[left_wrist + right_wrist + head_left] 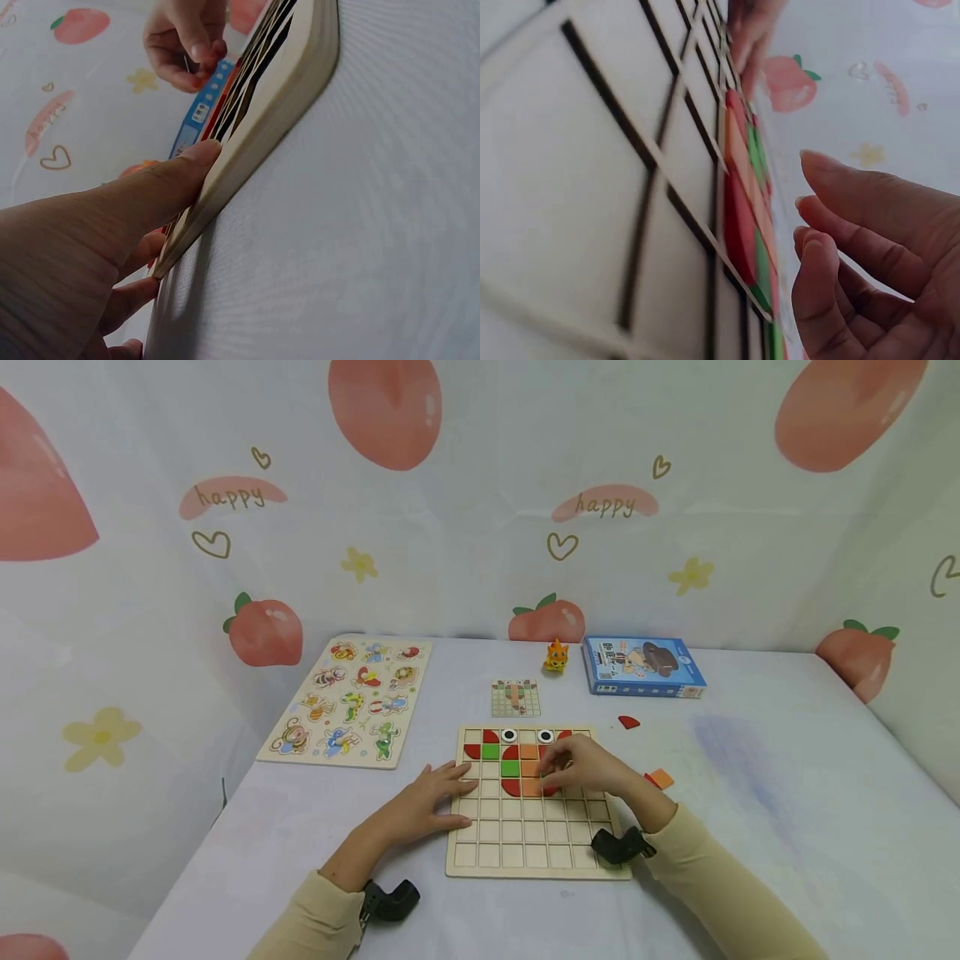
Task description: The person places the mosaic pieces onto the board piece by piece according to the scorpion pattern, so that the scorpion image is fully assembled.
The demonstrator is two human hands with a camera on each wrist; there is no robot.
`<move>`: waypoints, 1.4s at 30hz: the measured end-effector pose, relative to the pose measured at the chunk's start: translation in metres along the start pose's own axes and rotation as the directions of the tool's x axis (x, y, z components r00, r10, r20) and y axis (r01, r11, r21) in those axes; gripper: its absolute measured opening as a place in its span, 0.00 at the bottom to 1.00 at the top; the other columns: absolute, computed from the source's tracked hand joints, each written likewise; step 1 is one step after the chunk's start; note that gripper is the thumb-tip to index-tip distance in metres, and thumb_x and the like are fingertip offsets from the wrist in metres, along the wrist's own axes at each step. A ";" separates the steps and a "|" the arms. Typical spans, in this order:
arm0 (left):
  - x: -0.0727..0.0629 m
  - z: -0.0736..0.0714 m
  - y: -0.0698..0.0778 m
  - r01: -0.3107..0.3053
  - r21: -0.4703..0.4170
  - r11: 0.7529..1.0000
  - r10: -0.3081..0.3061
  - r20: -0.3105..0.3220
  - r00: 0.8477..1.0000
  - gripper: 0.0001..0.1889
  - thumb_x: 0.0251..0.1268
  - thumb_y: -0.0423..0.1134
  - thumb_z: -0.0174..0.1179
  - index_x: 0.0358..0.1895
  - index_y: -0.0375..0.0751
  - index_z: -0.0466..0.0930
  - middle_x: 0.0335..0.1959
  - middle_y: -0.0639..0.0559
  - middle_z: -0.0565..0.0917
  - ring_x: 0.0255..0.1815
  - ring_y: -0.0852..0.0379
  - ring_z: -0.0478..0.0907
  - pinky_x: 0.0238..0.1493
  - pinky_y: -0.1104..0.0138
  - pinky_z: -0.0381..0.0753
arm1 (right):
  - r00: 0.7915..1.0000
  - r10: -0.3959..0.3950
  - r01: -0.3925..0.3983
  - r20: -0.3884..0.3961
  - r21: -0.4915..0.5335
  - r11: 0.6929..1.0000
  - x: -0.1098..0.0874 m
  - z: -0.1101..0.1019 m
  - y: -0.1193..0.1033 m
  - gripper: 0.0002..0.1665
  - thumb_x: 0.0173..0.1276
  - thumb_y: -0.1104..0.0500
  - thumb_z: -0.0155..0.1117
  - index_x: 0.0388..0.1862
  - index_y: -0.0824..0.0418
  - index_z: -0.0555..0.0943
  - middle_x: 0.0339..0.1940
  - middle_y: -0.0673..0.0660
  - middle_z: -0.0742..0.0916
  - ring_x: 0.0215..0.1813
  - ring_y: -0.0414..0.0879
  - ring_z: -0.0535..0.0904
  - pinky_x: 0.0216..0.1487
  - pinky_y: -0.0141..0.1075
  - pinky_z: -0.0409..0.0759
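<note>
A wooden grid board (525,857) lies in front of me, its upper part filled with red quarter-round pieces (511,788), green squares (510,768), orange squares (530,787) and round eye pieces (509,736). My left hand (427,802) rests at the board's left edge, with the thumb (199,154) on the rim in the left wrist view. Over the filled columns hovers my right hand (588,767); in the right wrist view its loosely bent fingers (817,277) stand apart from the thumb, with nothing visible between them. The hand covers some pieces in the head view.
Behind the board lies a small pattern card (515,699). An animal puzzle board (345,702) is at the left. Farther back are an orange toy figure (556,657) and a blue box (645,667). A red piece (629,722) and an orange square (662,778) lie to the right.
</note>
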State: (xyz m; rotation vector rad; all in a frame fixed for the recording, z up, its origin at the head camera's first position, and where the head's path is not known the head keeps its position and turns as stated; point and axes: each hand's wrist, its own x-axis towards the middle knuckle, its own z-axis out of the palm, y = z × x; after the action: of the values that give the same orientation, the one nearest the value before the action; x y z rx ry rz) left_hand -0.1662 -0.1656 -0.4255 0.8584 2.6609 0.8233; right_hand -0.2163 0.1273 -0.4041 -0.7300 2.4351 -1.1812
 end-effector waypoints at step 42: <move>0.000 0.000 0.000 -0.001 0.005 1.000 0.001 -0.005 1.000 0.31 0.57 0.51 0.63 0.63 0.40 0.72 0.72 0.44 0.61 0.75 0.43 0.51 0.72 0.42 0.43 | 0.956 0.277 -0.278 -0.095 0.001 0.960 -0.104 -0.086 0.075 0.26 0.58 0.58 0.68 0.54 0.70 0.77 0.41 0.59 0.81 0.38 0.43 0.74 0.35 0.28 0.77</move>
State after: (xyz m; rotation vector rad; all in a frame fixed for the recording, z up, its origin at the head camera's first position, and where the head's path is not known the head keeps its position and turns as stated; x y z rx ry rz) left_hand -0.1661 -0.1650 -0.4255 0.8603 2.6680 0.8204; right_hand -0.1980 0.2803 -0.4041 -0.3246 2.5209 -1.1111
